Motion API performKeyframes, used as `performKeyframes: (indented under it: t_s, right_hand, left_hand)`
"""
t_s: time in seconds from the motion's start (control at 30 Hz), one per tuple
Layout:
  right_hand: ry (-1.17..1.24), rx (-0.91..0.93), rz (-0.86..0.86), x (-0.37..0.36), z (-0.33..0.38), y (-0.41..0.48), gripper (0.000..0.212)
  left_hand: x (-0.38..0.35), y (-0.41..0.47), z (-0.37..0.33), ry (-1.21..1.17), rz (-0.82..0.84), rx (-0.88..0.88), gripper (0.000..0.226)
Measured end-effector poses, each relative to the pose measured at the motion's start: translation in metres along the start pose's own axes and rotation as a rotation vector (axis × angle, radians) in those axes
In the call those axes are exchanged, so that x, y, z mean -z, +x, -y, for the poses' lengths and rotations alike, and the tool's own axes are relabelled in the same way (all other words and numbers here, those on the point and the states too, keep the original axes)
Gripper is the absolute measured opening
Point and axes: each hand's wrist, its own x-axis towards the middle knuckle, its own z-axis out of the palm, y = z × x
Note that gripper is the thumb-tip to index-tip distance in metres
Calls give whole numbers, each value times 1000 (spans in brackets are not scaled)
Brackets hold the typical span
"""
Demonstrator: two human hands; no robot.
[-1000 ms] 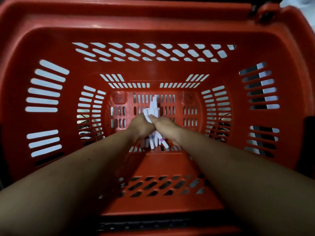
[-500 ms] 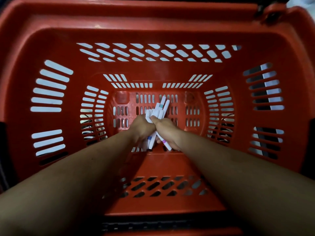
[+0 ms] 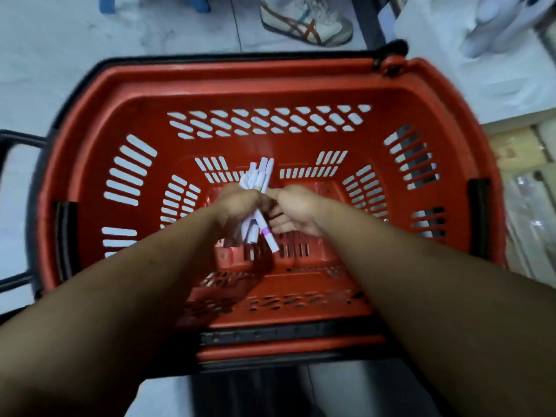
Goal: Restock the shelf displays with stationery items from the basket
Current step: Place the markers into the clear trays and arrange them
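Observation:
A red plastic basket with slotted walls stands on the floor below me. Above its middle my left hand grips a bundle of several white pens with coloured bands; their ends stick out above and below the fist. My right hand is right beside it, fingers curled, its fingertips touching the bundle near the top. One pen with a pink band pokes down and to the right. The basket floor beneath the hands looks bare.
A pale tiled floor surrounds the basket. Someone's white sneaker with brown stripes stands just beyond the far rim. White shelving with packaged goods runs along the right. A black basket handle juts out at the left.
Both hands have risen with the pen bundle from the basket floor to about rim height. The view has pulled back, so the floor, sneaker and shelf now show.

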Motion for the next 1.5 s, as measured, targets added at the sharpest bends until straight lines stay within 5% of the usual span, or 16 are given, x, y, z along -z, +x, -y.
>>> performKeyframes:
  t_s: [0.17, 0.37, 0.67, 0.83, 1.17, 1.5]
  right_hand:
    - [-39, 115, -37, 3, 46, -64, 31]
    - [343, 240, -171, -6, 60, -159, 25]
    - [915, 428, 93, -17, 44, -307, 31]
    - [988, 607, 4, -11, 38, -377, 32]
    - [948, 731, -118, 2, 20, -488, 41]
    - [954, 775, -89, -13, 25, -513, 50]
  left_hand:
    - [19, -56, -47, -36, -27, -127, 10]
    - [34, -158, -97, -145, -81, -359, 8]
    - [-11, -326, -129, -242, -150, -934, 25]
    - [-36, -395, -126, -458, -44, -1039, 32]
    - [-57, -489, -124, -449, -12, -1288, 56]
    - [-45, -527, -116, -505, -40, -1362, 44]
